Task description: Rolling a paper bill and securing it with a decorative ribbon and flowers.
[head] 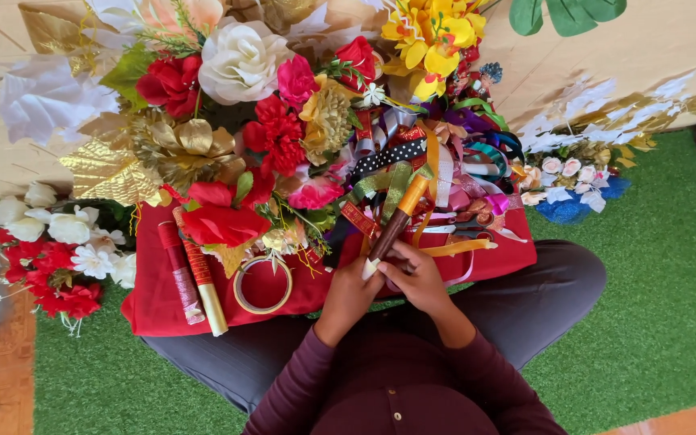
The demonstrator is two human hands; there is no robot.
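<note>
Both hands meet over the lap: the left hand [349,295] and right hand [417,277] are together clamped on a stick-shaped tool with a brown body and orange tip [396,221], which slants up and away from them toward a heap of ribbons [445,165]. The step looks like readying the tool. Left of the hands, on the red cloth [155,306], lie a tape ring [262,283] and foil rolls [199,278].

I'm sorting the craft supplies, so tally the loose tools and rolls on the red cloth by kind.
Brown-and-orange stick tool, gripped in both hands, left hand and right hand: 1
Thin wrapped rolls, one red, one red and cream: 2
Ring-shaped tape roll: 1
Total on the red cloth: 4
</note>
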